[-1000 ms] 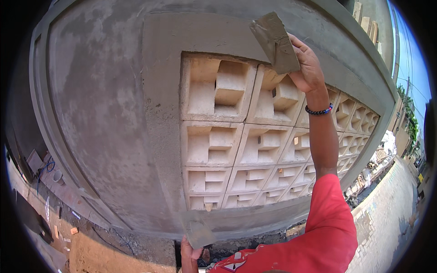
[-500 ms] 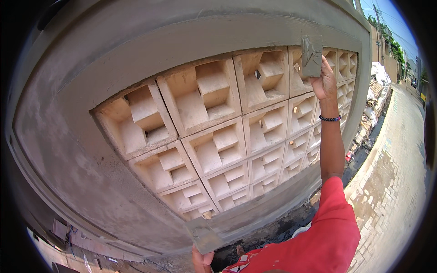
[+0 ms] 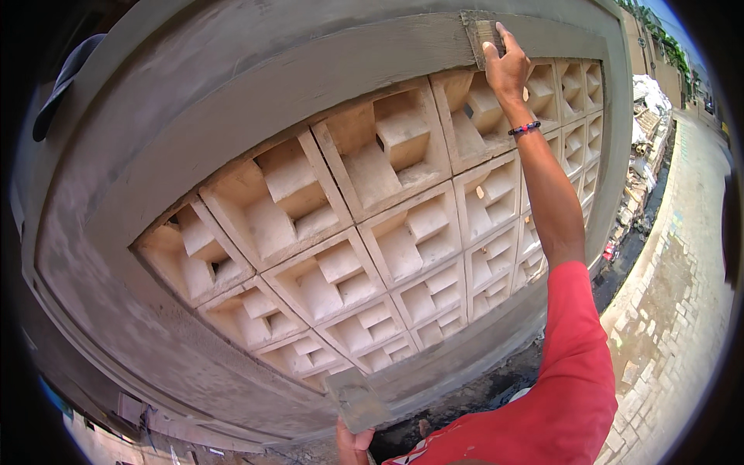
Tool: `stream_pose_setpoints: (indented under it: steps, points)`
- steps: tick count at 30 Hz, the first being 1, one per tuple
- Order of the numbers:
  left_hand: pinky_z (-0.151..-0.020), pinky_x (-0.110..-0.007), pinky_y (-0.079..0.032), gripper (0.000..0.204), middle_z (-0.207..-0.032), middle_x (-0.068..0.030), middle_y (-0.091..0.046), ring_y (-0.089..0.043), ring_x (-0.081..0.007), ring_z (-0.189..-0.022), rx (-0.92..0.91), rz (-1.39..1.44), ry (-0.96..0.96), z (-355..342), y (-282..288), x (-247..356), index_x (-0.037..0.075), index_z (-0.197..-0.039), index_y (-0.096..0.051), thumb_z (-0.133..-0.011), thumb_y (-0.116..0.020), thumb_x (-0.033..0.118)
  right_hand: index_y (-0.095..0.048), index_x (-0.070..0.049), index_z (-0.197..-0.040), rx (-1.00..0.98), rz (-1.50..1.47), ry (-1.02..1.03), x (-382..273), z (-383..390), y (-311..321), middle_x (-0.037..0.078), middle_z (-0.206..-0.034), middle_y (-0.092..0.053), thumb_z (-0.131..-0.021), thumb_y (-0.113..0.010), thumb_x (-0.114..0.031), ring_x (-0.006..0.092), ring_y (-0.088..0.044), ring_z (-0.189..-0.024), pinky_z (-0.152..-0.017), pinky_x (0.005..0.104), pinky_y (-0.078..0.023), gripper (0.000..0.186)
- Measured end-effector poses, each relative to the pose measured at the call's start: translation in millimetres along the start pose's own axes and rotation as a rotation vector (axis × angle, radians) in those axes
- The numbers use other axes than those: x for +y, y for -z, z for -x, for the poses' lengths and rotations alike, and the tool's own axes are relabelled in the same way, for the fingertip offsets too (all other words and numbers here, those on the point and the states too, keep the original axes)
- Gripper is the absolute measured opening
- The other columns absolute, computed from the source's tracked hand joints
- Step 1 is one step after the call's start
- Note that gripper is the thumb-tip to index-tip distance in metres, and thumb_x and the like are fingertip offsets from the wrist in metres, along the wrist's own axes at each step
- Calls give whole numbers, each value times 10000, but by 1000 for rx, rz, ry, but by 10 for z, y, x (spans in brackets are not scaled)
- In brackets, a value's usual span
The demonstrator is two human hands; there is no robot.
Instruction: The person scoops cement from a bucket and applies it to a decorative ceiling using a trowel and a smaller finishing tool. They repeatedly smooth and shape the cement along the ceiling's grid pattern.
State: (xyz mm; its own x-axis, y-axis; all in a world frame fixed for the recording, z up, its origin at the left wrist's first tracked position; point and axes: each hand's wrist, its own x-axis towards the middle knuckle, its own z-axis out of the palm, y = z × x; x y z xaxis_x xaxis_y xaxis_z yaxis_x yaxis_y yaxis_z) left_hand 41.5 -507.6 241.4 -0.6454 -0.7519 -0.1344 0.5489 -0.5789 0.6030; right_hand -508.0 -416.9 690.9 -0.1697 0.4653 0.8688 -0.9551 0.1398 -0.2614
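Note:
My right hand is raised high and grips a small rectangular plastering float. The float lies against the smooth grey plaster band above the patterned blocks, its back toward me. Low down near my body, my left hand is closed on a flat grey rectangular plate smeared with mortar; its handle is hidden. Between the hands spreads a panel of pale openwork blocks, set in rows within a plastered frame.
A paved lane runs along the right side. Beside it, next to the wall, lies a heap of rubble and white sacks. A dark, wet channel follows the wall's foot. A dark cap-like object shows at upper left.
My right hand has moved up and left, turning the float from face toward me to against the plaster band. My left hand still holds its plate low down. The view has shifted slightly.

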Motion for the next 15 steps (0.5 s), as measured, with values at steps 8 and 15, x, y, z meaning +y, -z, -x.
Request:
stream_pose_setpoints:
  steps: [8, 15]
  points:
    - [-930, -440, -421, 479, -1126, -80, -600, -562, -258, -1040, -17, 3, 43, -159, -164, -86, 60, -1147, -545, -758, -643, 322, -561, -8, -1161, -307, -386, 97, -857, 695, 248, 170, -1071, -612, -761, -579, -43, 327, -573, -1003, -868, 355, -446, 402]
    - [-931, -435, -425, 426, -1120, -85, -602, -566, -262, -1037, -1, 44, 59, -193, -160, -143, 55, -1136, -549, -790, -609, 296, -496, 45, -1225, -59, -639, -307, 494, -120, 324, 124, -1110, -596, -835, -548, -14, 135, -573, -952, -849, 236, -447, 398]
